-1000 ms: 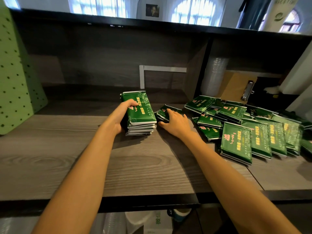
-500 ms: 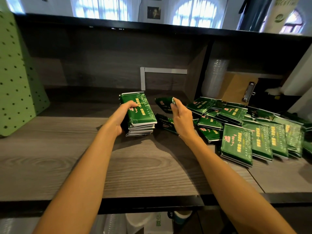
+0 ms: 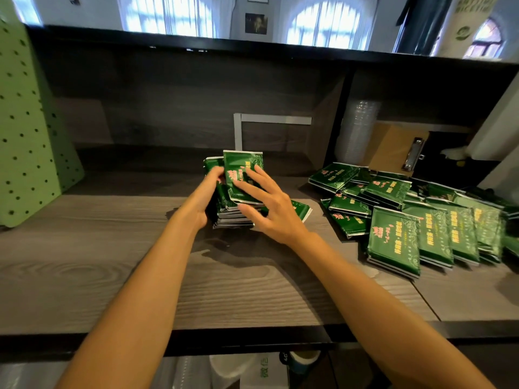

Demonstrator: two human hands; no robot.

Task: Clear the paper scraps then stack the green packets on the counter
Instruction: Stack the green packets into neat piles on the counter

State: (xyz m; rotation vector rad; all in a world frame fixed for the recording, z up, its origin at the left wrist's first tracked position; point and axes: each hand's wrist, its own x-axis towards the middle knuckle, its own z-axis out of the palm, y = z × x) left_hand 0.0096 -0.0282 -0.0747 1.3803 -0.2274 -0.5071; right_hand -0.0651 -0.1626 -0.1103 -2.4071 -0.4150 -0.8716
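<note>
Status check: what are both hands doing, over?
Left hand grips stack of green foil packets. Right hand presses top green packet down. Loose green packets heaped right.

Two bare arms are all that shows of the person. The slender left forearm fills the lower left of the frame and the slender right forearm the lower right, both bare down to the bottom edge. The bare left hand and bare right hand, near the centre, have long, thin fingers.
</note>
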